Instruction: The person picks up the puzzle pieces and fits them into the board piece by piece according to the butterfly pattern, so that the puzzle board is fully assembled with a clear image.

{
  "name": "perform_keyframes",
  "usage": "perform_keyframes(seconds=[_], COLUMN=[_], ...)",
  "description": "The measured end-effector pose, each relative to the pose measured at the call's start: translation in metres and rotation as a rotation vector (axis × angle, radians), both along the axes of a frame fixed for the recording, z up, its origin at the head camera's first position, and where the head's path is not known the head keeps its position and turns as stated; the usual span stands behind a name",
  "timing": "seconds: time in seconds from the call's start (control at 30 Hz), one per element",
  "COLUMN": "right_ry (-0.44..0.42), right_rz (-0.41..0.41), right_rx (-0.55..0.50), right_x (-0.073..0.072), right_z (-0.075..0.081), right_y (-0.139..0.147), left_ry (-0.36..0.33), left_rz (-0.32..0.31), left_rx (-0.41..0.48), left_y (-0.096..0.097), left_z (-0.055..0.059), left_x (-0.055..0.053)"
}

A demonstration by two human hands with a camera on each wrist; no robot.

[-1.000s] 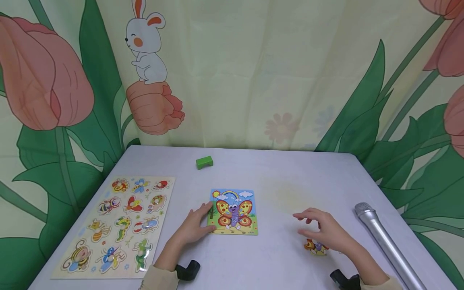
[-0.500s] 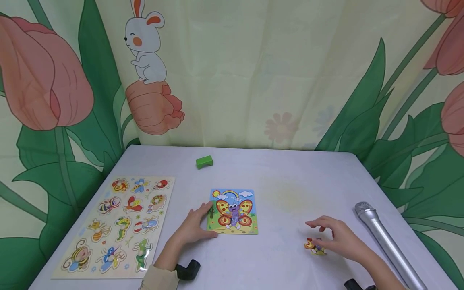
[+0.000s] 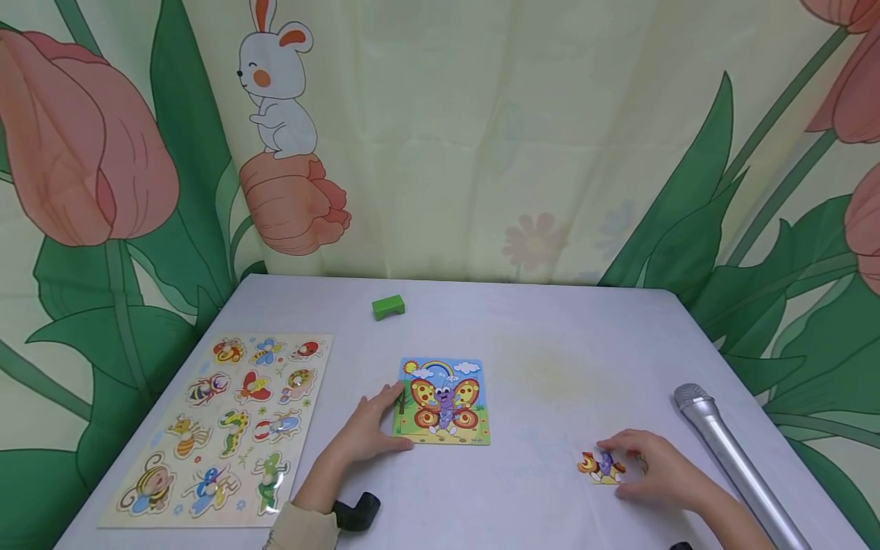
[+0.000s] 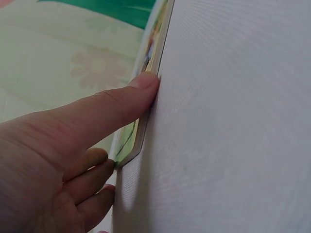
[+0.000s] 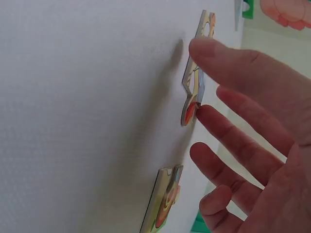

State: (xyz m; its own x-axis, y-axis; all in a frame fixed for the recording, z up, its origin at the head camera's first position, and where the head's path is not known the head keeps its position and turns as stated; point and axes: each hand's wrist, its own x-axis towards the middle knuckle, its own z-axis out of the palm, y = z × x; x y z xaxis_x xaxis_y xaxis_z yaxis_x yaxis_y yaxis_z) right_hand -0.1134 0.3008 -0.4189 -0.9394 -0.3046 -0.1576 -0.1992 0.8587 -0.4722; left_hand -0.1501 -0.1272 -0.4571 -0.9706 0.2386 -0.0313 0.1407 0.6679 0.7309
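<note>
A small square butterfly puzzle board (image 3: 443, 401) lies flat on the white table. My left hand (image 3: 364, 434) rests at its lower-left corner; in the left wrist view the thumb lies straight along the board's edge, with the other fingers loosely bent near the corner. To the right is a butterfly puzzle piece (image 3: 600, 467). My right hand (image 3: 656, 470) is beside and partly over it, thumb and fingers spread apart; whether a fingertip touches it I cannot tell. In the right wrist view another puzzle piece (image 5: 163, 201) lies below the hand.
A large insect puzzle board (image 3: 220, 428) lies at the left of the table (image 3: 536, 328). Near the back edge stands a green block (image 3: 388, 307). A silver microphone (image 3: 729, 458) lies right of my right hand. A printed curtain (image 3: 467, 153) hangs behind.
My right hand has moved right and then down toward the near side, coming beside the puzzle piece, which now shows more fully. My left hand stays at the board with its thumb slightly shifted.
</note>
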Motion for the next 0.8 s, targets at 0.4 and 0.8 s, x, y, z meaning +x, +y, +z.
perform_keyframes(seconds=[0.4,0.8], right_ry=[0.035,0.074], right_rz=[0.023,0.069], right_rx=[0.031,-0.013], right_x=[-0.0014,-0.0007], right_z=[-0.0036,-0.0061], right_y=[0.0016,0.0007], left_ry=[0.003,0.003], left_rz=[-0.001,0.002], left_rx=[-0.002,-0.002], left_y=[-0.0004,-0.0009], left_z=[-0.0018,-0.0035], left_x=[-0.001,-0.0014])
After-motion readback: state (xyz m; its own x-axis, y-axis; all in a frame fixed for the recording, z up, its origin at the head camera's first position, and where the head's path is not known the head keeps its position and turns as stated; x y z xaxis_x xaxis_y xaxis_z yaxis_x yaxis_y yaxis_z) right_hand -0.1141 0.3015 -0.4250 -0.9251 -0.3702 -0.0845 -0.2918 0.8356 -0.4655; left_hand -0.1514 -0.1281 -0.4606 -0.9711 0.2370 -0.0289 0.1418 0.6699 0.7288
